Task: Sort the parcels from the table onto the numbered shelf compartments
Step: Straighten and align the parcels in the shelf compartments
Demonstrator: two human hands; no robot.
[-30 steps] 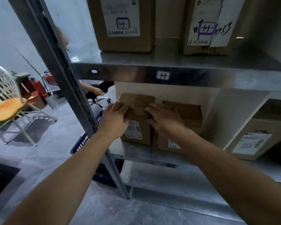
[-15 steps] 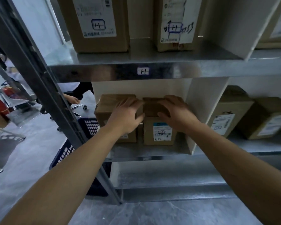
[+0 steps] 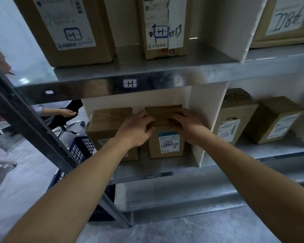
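Head view: shifts left grip (image 3: 135, 128) from the left box (image 3: 107, 127) onto the parcel (image 3: 168, 142), joining right grip (image 3: 186, 127), both clamped over its top edge. Stands upright on the lower shelf (image 3: 165, 171), beside the right divider (image 3: 198, 128); looks almost placed.

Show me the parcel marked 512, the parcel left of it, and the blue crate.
parcel marked 512 (image 3: 168, 140), head view, on its front label.
parcel left of it (image 3: 106, 122), head view, on its taped top face.
blue crate (image 3: 81, 149), head view, on its perforated side wall.
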